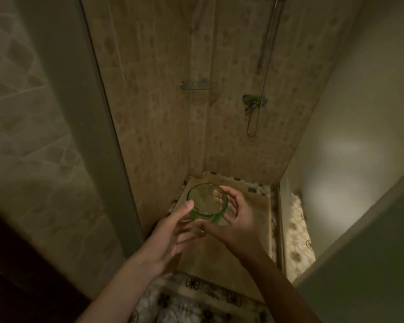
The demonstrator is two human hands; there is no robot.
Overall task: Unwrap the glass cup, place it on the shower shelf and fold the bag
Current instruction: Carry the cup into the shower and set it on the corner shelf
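A green-tinted glass cup [207, 202] is held low in the middle of the view, its mouth facing up toward me. My left hand [173, 234] touches its left side with the thumb near the rim. My right hand [233, 217] wraps its right side, fingers curled round the wall. Any bag or wrapping around the cup is too dim to make out. The shower shelf [197, 85], a small curved glass corner shelf, hangs on the tiled wall well above and beyond the cup, with nothing on it.
A shower mixer tap [253, 102] with a hose [266, 54] is mounted right of the shelf. Tiled walls close in at left and back, a pale wall [359, 136] at right. The shower floor has a raised tiled step [231, 264] below my hands.
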